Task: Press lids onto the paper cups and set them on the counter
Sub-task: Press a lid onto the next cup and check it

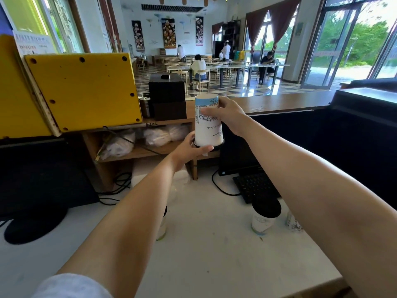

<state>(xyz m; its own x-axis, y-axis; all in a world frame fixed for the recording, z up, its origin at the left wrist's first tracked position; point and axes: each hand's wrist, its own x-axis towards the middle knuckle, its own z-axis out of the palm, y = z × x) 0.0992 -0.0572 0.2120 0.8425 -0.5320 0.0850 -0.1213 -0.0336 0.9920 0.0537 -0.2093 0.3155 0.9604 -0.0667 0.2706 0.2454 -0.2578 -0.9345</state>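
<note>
I hold a white paper cup [208,130] with blue line drawings upside down in front of me, above the counter. My right hand [227,116] grips its upper part, near the base. My left hand [190,148] is under it, fingers closed on the black lid [209,145] at the cup's mouth. A second cup [263,220] with a black lid stands upright on the white counter [214,254] at the right. Another cup [162,226] stands mostly hidden behind my left forearm.
A black keyboard [255,186] and monitor [238,151] sit at the back right. A yellow panel [83,91] and a black monitor stand [34,224] are at the left. Wooden shelves [139,151] hold plastic bags. Crumpled wrapping [293,222] lies beside the lidded cup.
</note>
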